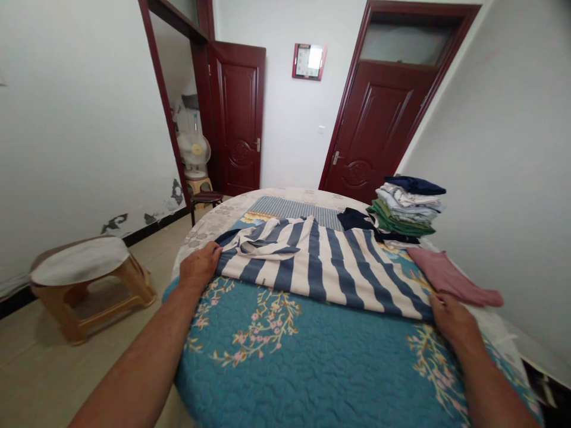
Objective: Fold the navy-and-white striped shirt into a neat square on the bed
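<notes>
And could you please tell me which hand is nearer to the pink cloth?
Right: the right hand is close by the pink cloth, while the left hand is farther off, at the opposite end of the striped garment.

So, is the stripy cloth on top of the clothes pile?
No, the stripy cloth lies between left hand and right hand; navy cloth tops the pile.

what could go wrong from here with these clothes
The striped garment could end up creased, since its fabric lies bunched near the left hand. The uneven stack of folded clothes might topple if knocked. The pink cloth lies close to the right hand, so a sideways sweep might drag it out of place.
</notes>
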`<action>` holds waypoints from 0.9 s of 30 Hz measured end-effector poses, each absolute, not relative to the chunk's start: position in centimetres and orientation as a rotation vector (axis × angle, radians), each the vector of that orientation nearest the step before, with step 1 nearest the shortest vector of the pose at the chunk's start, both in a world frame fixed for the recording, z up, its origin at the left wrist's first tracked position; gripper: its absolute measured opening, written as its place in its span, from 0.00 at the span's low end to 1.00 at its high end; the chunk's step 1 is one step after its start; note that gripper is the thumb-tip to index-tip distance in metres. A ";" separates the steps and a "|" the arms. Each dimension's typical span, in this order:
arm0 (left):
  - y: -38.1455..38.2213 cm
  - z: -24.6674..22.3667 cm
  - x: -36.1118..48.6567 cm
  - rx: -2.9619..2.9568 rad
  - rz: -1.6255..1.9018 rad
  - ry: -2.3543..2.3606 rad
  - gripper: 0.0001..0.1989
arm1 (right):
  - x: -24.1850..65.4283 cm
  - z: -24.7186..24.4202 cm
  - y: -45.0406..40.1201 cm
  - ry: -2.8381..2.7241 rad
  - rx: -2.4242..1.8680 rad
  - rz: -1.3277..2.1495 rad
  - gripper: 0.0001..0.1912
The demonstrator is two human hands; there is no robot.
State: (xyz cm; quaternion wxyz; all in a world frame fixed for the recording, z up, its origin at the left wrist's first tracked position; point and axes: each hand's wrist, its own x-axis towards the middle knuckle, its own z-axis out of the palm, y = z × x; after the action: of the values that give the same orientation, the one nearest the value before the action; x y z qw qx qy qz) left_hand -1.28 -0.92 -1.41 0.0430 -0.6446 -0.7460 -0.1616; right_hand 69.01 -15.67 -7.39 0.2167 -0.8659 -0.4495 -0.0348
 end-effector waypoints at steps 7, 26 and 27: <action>-2.4 -1.6 -1.6 -1.957 -0.315 -2.312 0.25 | 69.3 -7.6 -16.1 -1.406 -2.508 -0.161 0.26; 5.3 1.1 3.8 -2.166 -1.352 -2.245 0.24 | 65.2 -7.5 -15.7 -1.582 -2.381 -0.648 0.18; 5.4 0.9 3.9 -2.148 -1.374 -2.249 0.24 | 65.1 -7.4 -15.6 -1.573 -2.363 -0.672 0.18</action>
State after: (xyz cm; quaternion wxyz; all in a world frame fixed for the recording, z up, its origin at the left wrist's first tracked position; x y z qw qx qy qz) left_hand 3.88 5.42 0.86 -0.1288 -0.6266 -0.6560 -0.4007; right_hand 65.05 -15.60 -7.38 0.1120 -0.8049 -0.5359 -0.2290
